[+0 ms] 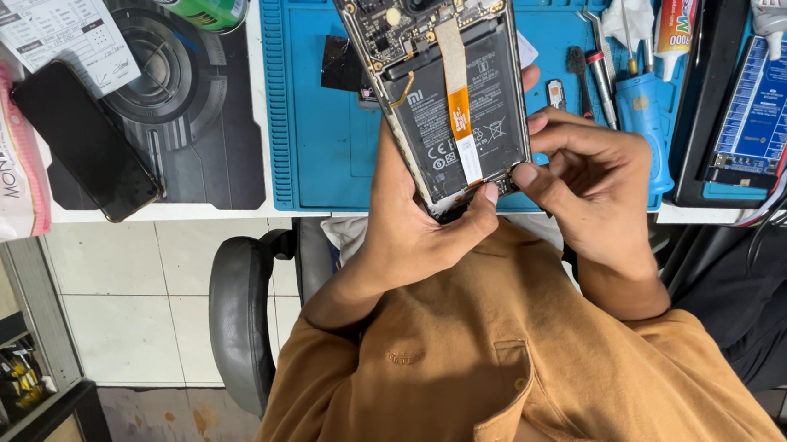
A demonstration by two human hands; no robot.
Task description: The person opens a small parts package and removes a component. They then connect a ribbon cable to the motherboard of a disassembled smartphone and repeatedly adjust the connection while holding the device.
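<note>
Left hand [413,233] grips opened phone [444,79]; right hand [594,179] pinches its bottom edge

Looking steeply down from the head, close over the left hand [413,229] and right hand [594,179]; facing the near edge of the blue mat [312,116], with the mustard shirt [505,370] filling the lower frame. Taking in floor tiles [132,304] and a chair armrest [239,324] at lower left; giving only this one view.

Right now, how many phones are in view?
2: an opened phone held in both hands over the blue mat, and a dark phone lying at left. Others may be hidden.
</note>
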